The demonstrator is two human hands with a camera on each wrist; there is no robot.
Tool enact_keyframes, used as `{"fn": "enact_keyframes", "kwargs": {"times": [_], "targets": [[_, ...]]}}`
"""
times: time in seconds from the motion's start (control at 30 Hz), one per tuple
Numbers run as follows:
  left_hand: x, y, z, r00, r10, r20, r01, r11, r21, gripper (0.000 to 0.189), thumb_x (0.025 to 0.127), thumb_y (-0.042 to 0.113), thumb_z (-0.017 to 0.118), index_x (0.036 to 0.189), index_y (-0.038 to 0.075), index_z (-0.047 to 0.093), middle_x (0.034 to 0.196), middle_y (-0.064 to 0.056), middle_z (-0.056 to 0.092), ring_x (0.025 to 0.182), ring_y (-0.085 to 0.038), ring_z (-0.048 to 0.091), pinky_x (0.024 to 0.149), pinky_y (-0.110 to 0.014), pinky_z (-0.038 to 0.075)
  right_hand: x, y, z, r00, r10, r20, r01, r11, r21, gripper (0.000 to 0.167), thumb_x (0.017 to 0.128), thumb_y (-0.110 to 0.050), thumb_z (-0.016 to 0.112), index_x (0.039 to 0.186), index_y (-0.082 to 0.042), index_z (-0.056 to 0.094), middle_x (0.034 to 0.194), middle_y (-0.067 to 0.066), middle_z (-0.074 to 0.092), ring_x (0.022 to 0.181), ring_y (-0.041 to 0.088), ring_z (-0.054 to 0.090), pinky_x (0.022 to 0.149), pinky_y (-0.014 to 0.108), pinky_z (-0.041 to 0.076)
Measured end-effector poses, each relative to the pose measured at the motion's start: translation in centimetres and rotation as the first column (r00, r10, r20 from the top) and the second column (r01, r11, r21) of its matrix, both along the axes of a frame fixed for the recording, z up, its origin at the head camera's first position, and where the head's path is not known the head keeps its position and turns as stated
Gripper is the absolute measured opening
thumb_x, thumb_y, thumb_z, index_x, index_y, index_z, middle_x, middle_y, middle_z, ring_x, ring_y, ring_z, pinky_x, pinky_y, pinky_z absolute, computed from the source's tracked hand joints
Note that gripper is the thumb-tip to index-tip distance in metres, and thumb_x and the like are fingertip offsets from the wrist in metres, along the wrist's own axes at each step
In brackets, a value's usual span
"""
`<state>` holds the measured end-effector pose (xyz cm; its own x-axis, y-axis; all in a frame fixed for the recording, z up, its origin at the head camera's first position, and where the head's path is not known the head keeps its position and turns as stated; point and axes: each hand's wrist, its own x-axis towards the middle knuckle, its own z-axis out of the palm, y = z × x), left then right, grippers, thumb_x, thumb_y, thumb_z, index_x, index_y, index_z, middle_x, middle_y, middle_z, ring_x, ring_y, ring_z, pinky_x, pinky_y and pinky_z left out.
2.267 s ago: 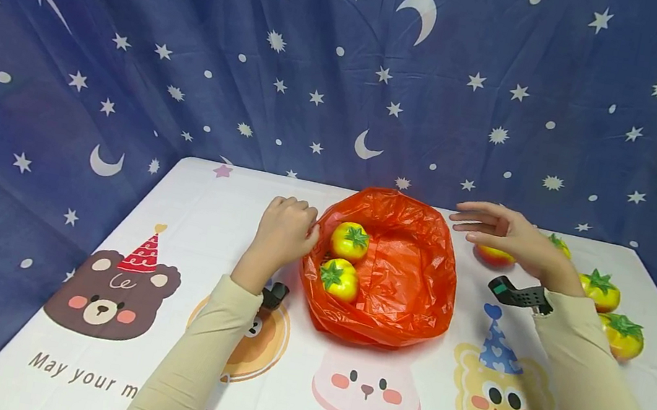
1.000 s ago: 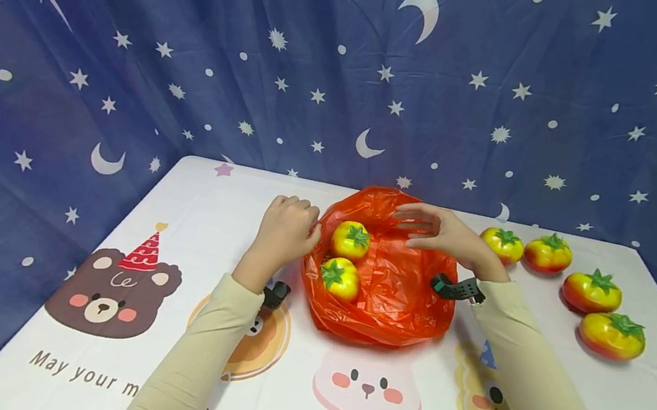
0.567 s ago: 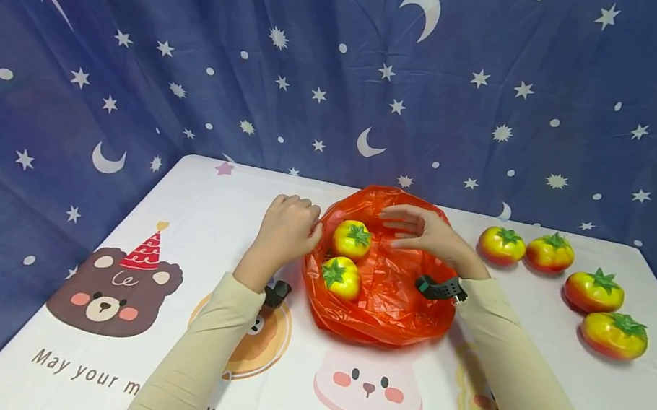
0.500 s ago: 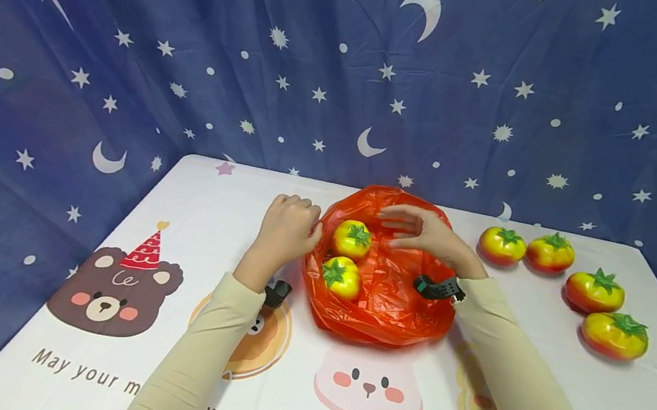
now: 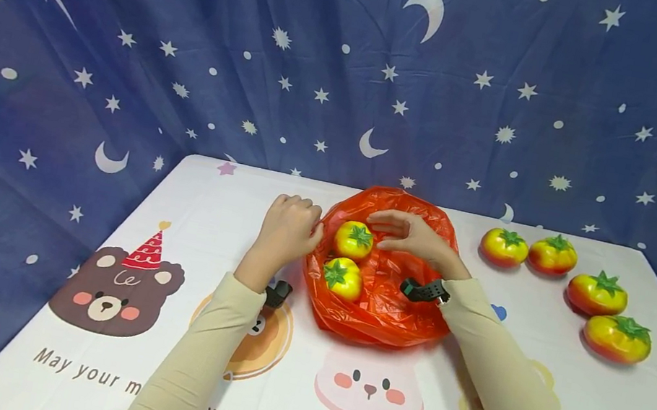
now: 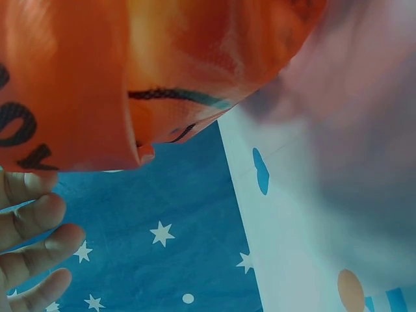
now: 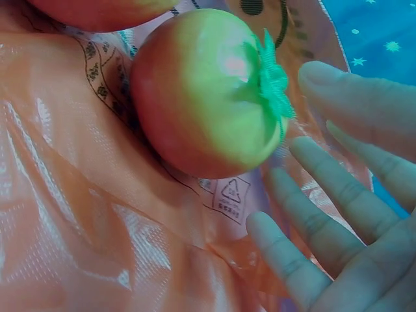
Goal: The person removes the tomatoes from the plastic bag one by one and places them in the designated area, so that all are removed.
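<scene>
A red plastic bag (image 5: pixel 382 328) stands wide open on the table. Two yellow-and-red artificial tomatoes with green leafy tops lie inside its left part: a rear tomato (image 5: pixel 353 240) and a front tomato (image 5: pixel 342 279). My left hand (image 5: pixel 289 231) pinches the bag's left rim; in the left wrist view its curled fingers (image 6: pixel 42 250) sit just under the folded edge, the thumb hidden. My right hand (image 5: pixel 411 238) hovers over the bag, fingers spread and apart from the rear tomato. In the right wrist view, thumb and fingers stand around a tomato's leafy side (image 7: pixel 208 97) without visible grip.
Several more tomatoes lie on the table right of the bag, among them a back one (image 5: pixel 503 248) and a front one (image 5: pixel 617 338). A white printed tablecloth (image 5: pixel 108 371) covers the table. A blue star-patterned curtain (image 5: pixel 292 111) hangs directly behind it.
My right hand has moved left from beside the tomatoes on the right, over the bag, and close to the rear tomato inside. The left hand stays at the rim.
</scene>
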<state>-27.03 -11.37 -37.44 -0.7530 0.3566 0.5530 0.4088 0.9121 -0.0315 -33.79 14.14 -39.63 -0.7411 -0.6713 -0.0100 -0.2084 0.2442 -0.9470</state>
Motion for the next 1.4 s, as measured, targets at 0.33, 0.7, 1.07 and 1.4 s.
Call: {"fn": "enact_keyframes", "kwargs": {"times": [0.33, 0.7, 1.07, 1.4], "targets": [[0.0, 0.0, 0.0, 1.000, 0.002, -0.007, -0.002, 1.000, -0.005, 0.022, 0.082, 0.018, 0.060, 0.062, 0.009, 0.056, 0.058, -0.005, 0.055, 0.062, -0.024, 0.057, 0.066, -0.038, 0.045, -0.1, -0.7, -0.8, 1.000, -0.022, -0.005, 0.022, 1.000, 0.015, 0.054, 0.084, -0.001, 0.065, 0.134, 0.002, 0.045, 0.139, 0.023, 0.047, 0.131, 0.036, 0.044, 0.104, 0.043, 0.039], [0.1, 0.0, 0.1, 1.000, 0.007, 0.007, -0.007, 1.000, -0.005, 0.021, 0.082, 0.018, 0.061, 0.063, 0.009, 0.057, 0.058, -0.005, 0.055, 0.063, -0.024, 0.057, 0.067, -0.038, 0.045, -0.4, -1.2, -1.6, 1.000, -0.024, 0.003, 0.023, 1.000, 0.018, 0.056, 0.084, 0.001, 0.064, 0.136, 0.000, 0.044, 0.142, 0.020, 0.045, 0.133, 0.035, 0.041, 0.102, 0.039, 0.043], [0.0, 0.0, 0.1, 1.000, 0.015, 0.018, -0.015, 1.000, -0.009, 0.022, 0.082, 0.018, 0.061, 0.063, 0.009, 0.057, 0.058, -0.005, 0.055, 0.063, -0.024, 0.057, 0.068, -0.038, 0.046, -0.5, -1.3, -2.1, 0.999, -0.049, 0.006, 0.049, 0.999, 0.022, 0.056, 0.082, 0.000, 0.066, 0.135, -0.003, 0.047, 0.140, 0.018, 0.048, 0.131, 0.032, 0.044, 0.103, 0.040, 0.042], [0.1, 0.0, 0.2, 1.000, 0.012, 0.017, -0.012, 1.000, -0.009, 0.022, 0.082, 0.017, 0.061, 0.062, 0.009, 0.056, 0.058, -0.004, 0.056, 0.063, -0.024, 0.057, 0.067, -0.038, 0.046, -0.3, -1.4, -2.1, 0.995, -0.096, 0.014, 0.095, 0.995, 0.031, 0.051, 0.082, -0.003, 0.068, 0.130, -0.005, 0.052, 0.136, 0.015, 0.052, 0.126, 0.031, 0.050, 0.099, 0.037, 0.045]]}}
